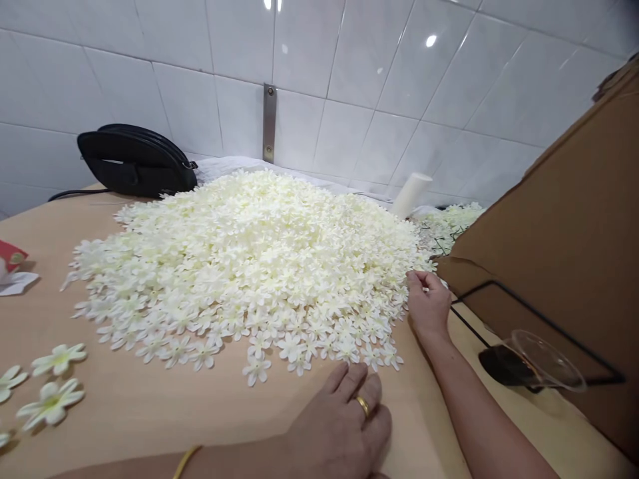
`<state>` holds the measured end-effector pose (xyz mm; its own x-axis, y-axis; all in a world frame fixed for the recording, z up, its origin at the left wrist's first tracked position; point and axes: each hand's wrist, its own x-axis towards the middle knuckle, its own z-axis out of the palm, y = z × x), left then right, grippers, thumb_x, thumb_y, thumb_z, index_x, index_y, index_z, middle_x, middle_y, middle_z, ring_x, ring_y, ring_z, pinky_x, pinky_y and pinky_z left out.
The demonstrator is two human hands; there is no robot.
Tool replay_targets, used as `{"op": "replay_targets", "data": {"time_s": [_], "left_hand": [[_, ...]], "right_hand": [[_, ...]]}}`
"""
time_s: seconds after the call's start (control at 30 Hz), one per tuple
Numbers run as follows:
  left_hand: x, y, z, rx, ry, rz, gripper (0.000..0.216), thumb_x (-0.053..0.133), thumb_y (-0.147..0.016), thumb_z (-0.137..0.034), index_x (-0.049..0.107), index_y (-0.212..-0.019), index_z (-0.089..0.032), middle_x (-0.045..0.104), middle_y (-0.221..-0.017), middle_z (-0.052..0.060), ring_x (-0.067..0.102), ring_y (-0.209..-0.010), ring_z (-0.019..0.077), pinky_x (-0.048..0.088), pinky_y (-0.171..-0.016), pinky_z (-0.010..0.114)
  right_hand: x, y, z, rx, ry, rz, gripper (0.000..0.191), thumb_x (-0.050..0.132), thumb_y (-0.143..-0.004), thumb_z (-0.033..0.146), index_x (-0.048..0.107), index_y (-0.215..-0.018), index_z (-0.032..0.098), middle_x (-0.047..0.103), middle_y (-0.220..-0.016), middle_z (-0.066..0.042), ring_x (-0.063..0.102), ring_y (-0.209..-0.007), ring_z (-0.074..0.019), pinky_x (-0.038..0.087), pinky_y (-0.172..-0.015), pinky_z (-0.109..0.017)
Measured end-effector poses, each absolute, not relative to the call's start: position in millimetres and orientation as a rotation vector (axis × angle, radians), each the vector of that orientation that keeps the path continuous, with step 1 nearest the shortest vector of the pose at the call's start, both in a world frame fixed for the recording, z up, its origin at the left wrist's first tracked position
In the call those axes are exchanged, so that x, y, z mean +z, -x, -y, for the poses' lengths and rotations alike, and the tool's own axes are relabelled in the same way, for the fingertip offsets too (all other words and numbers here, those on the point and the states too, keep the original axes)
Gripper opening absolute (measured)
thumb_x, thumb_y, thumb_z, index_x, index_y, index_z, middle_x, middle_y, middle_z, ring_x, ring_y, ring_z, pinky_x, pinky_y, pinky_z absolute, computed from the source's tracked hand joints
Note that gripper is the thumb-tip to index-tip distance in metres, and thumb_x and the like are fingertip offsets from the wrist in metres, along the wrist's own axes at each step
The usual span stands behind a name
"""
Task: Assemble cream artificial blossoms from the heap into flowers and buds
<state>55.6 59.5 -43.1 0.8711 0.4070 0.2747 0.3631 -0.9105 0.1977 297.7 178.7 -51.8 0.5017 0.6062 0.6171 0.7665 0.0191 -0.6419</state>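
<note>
Flower pile point(279, 246): heaped across the middle of the table point(150, 406), thick and pale yellow-white at the crown, thinning to single white flowers along the near edge
Left hand point(344, 419): laid palm down on the table, just short of the pile's near edge, with fingers close together and loosely bent; cannot tell whether anything lies under the palm
Gold ring point(363, 406): worn on a finger of the left hand
Gold bracelet point(186, 462): worn on the left forearm, at the near edge of view
Right hand point(429, 299): placed at the pile's right edge, with thumb and finger drawn narrow in a pinch; cannot tell whether a flower is held between the tips
Loose flowers point(52, 404): scattered at the near left, well apart from the pile, white with yellow centres
Black bag point(137, 163): standing at the far left, just beside the pile
White cylinder point(410, 196): leaning at the pile's far right
Cardboard box point(554, 239): rising tall on the right, near the right hand
Red item point(10, 256): cut off by the left edge of view, with white paper point(18, 284) just beside
Metal bracket point(269, 123): fixed upright to the tiled wall point(339, 60), beyond the pile
</note>
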Motion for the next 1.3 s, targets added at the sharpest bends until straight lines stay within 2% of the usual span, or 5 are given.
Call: {"op": "replay_targets", "data": {"time_s": [0.37, 0.63, 0.77, 1.03, 1.3], "left_hand": [[-8, -46, -43, 0.329, -2.907, -0.58, 0.048, 0.035, -0.085, -0.047, 0.048, -0.113, -0.01, 0.053, -0.117, 0.015, 0.041, -0.116, 0.028, 0.031, -0.098, 0.042], [-9, -8, -21, 0.87, -2.802, -0.846, 0.028, 0.042, -0.083, -0.029, 0.052, -0.106, -0.017, 0.064, -0.098, 0.008, 0.053, -0.103, 0.0197, 0.042, -0.093, 0.033], [2, 19, -17, 0.928, -2.686, -1.096, 0.027, 0.045, -0.082, -0.016, 0.051, -0.108, -0.017, 0.061, -0.103, 0.008, 0.05, -0.107, 0.0184, 0.042, -0.094, 0.031], [-34, 47, 6, 1.091, -2.499, -1.465, 0.024, 0.05, -0.08, -0.024, 0.054, -0.103, -0.021, 0.053, -0.116, 0.008, 0.042, -0.117, 0.0232, 0.045, -0.091, 0.032], [-38, 33, -11, 0.919, -2.613, -1.709, 0.053, 0.05, -0.079, -0.037, 0.037, -0.127, -0.02, 0.029, -0.141, 0.012, 0.027, -0.127, 0.0309, 0.036, -0.097, 0.046]], "right_hand": [[-47, -295, -181, -0.261, 1.654, 1.23, 0.018, 0.045, -0.071, 0.03, 0.056, -0.064, 0.018, 0.056, -0.068, -0.006, 0.047, -0.071, -0.0207, 0.035, -0.071, -0.035], [-34, -286, -167, -0.216, 1.525, 1.308, 0.017, 0.045, -0.074, 0.028, 0.053, -0.063, 0.018, 0.054, -0.067, -0.005, 0.046, -0.069, -0.0196, 0.036, -0.072, -0.036], [-10, -253, -142, -0.052, 1.333, 1.605, 0.015, 0.049, -0.077, 0.031, 0.057, -0.075, 0.019, 0.057, -0.077, -0.003, 0.051, -0.077, -0.0177, 0.041, -0.072, -0.031], [2, -209, -117, 0.051, 1.023, 2.294, 0.019, 0.058, -0.072, 0.021, 0.057, -0.091, 0.02, 0.052, -0.096, -0.007, 0.046, -0.093, -0.0223, 0.037, -0.08, -0.038], [-12, -207, -128, -0.071, 1.156, 2.283, 0.015, 0.047, -0.077, 0.013, 0.058, -0.085, 0.019, 0.055, -0.087, -0.006, 0.046, -0.087, -0.0214, 0.037, -0.077, -0.038]]}}
